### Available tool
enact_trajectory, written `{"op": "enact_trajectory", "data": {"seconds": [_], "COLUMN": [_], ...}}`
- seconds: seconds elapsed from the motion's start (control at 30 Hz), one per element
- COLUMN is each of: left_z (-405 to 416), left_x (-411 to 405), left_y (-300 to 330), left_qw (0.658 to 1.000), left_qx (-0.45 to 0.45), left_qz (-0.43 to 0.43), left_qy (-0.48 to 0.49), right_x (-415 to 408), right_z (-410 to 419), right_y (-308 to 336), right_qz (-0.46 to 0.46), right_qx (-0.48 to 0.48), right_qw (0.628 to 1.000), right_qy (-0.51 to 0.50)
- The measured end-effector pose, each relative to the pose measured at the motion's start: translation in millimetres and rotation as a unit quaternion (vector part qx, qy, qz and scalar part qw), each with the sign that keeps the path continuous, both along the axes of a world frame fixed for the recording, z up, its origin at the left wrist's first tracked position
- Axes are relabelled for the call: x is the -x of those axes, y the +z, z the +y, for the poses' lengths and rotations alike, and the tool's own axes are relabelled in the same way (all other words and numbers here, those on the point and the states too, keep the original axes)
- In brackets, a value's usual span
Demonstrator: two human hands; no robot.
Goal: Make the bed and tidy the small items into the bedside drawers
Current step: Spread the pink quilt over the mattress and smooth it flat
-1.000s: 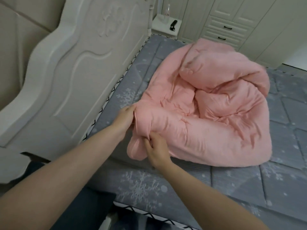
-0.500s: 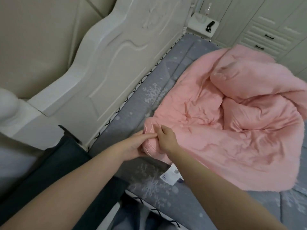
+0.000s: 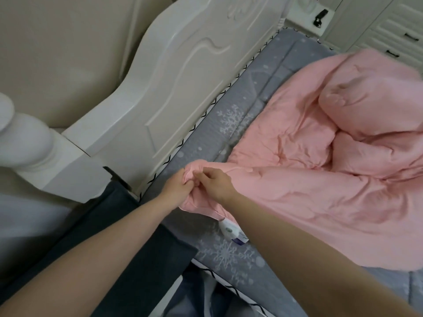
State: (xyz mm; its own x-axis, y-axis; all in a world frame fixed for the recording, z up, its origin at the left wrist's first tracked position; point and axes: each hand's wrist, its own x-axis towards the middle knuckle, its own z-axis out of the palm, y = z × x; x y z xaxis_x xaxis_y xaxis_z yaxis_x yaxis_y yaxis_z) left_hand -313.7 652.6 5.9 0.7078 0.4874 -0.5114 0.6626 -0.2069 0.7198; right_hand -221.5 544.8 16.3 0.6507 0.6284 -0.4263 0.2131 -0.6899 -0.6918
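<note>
A crumpled pink quilt (image 3: 320,170) lies bunched on the grey snowflake-patterned mattress (image 3: 229,255). Its near corner is pulled toward the head corner of the bed. My left hand (image 3: 176,186) pinches that corner from the left. My right hand (image 3: 217,181) grips the same corner from the right, fingers touching the left hand. A white care label (image 3: 230,232) hangs from the quilt's edge just below my right wrist. The far bedside table (image 3: 306,12) stands past the headboard with a small black item (image 3: 320,17) on it.
The white carved headboard (image 3: 183,72) runs along the left of the mattress, ending in a round post (image 3: 25,138). Dark blue fabric (image 3: 142,236) hangs at the bed's near corner. White wardrobe drawers (image 3: 393,35) stand at the top right.
Both hands have drawn the quilt's corner toward the headboard end of the mattress. The view has swung left, and the care label has come into sight.
</note>
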Motion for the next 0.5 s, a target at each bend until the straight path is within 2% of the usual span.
{"op": "enact_trajectory", "data": {"seconds": [0.27,0.37,0.5], "left_z": [105,123,103], "left_x": [47,55,44], "left_y": [-8,-14,-32], "left_qw": [0.987,0.990,0.996], "left_qx": [-0.139,-0.119,-0.069], "left_qz": [-0.015,-0.019,0.020], "left_qy": [0.083,0.075,0.052], "right_x": [43,49,41], "right_z": [120,134,98], "right_y": [6,-3,-22], "right_qz": [0.037,0.055,0.107], "right_qx": [-0.046,-0.048,-0.043], "right_qw": [0.996,0.995,0.992], "right_qy": [0.072,0.072,0.056]}}
